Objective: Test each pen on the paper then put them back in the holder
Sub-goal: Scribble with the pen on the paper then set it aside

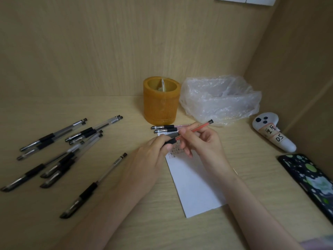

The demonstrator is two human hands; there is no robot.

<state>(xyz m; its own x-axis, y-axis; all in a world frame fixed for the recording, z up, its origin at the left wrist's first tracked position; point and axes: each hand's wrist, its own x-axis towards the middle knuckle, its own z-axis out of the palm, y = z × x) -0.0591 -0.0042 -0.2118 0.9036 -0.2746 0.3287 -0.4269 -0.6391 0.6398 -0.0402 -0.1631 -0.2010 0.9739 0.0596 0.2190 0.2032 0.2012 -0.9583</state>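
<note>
Both hands hold one red-ink pen (201, 127) above the top of the white paper (192, 184). My right hand (200, 139) pinches its clear barrel. My left hand (153, 156) grips the black end by the rubber grip; whether that end is a cap I cannot tell. Small pen marks show on the paper between the hands. Two red pens (165, 128) lie side by side just beyond the paper. The amber cylindrical holder (161, 101) stands behind them, with no pens visible in it. Several black pens (59, 150) lie scattered on the left of the desk.
A crumpled clear plastic bag (219, 100) sits right of the holder. A white controller with a taped label (272, 132) lies at the right wall. A phone in a patterned dark case (310, 177) lies at the right edge. Wooden walls close the back and right.
</note>
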